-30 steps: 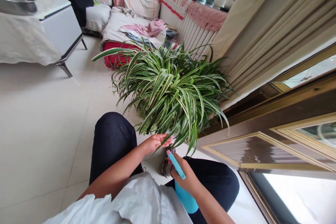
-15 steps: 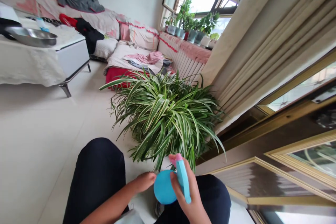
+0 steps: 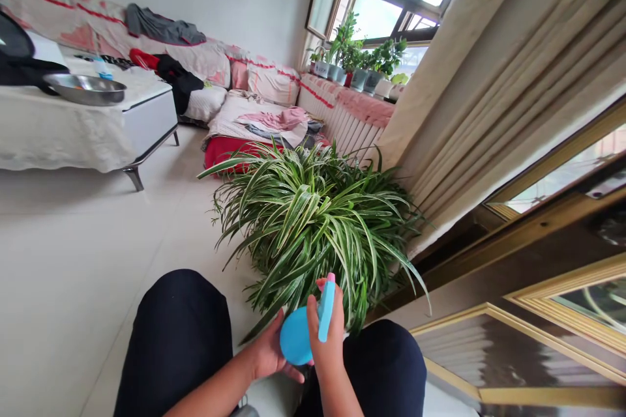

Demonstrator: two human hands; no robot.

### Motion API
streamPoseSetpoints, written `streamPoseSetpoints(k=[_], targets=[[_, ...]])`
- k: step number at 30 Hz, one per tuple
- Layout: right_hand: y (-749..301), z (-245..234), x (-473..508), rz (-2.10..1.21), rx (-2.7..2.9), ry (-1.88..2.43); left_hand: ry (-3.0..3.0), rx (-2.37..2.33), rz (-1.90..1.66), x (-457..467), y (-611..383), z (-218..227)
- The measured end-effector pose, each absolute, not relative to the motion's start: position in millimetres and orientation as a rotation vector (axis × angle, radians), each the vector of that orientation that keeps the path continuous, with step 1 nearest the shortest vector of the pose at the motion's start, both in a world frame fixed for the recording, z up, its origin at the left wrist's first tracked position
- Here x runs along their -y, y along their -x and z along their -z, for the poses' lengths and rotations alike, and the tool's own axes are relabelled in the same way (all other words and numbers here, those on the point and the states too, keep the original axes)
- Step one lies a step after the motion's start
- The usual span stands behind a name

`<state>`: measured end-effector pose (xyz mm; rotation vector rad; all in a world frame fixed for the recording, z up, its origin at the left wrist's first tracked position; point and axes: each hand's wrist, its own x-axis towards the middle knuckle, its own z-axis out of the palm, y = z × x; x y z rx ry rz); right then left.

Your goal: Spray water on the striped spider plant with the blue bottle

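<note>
A blue spray bottle (image 3: 295, 337) with a pink nozzle is between my hands, in front of my knees. Wrapped round its spray head is my right hand (image 3: 328, 339), closed, with the fingers near the pink trigger. My left hand (image 3: 270, 353) cups the bottle's body from the left and below, thumb along its side and fingertips showing underneath. The nozzle points forward at a bushy spider plant (image 3: 313, 208) with long green and cream striped leaves. Some of its lower leaves hang close to both hands. Its pot is hidden by foliage.
Behind the plant is a sofa (image 3: 222, 120) with clothes on it. A table with a metal bowl (image 3: 88, 89) stands at left. Potted plants (image 3: 359, 62) line the windowsill. A beige curtain (image 3: 469, 98) and a gold-trimmed wooden panel (image 3: 518, 345) border the right side.
My left hand has moved from beside the spray bottle to cup it. The bottle and right hand have shifted slightly left and up. The view has tilted a little upward and left.
</note>
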<state>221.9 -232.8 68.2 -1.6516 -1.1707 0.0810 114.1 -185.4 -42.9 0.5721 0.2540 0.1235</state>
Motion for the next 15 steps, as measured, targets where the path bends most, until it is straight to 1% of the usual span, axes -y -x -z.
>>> streamPoseSetpoints(k=[3, 8, 10, 15], targets=[[-220.5, -64.9, 232.1, -0.093, 1.293, 1.626, -0.57, -0.295, -0.156, 190.3, -112.7, 44.4], [-226.3, -64.5, 240.3, -0.286, 1.559, 1.533, -0.583, -0.364, -0.153, 186.5, -108.2, 44.5], [-228.1, -67.3, 243.1, -0.311, 1.607, 1.521, -0.585, -0.354, -0.16, 186.1, -107.5, 42.1], [-221.0, -71.2, 238.6, -0.081, 1.48, 1.705, -0.57, -0.359, -0.134, 193.6, -109.1, 44.0]])
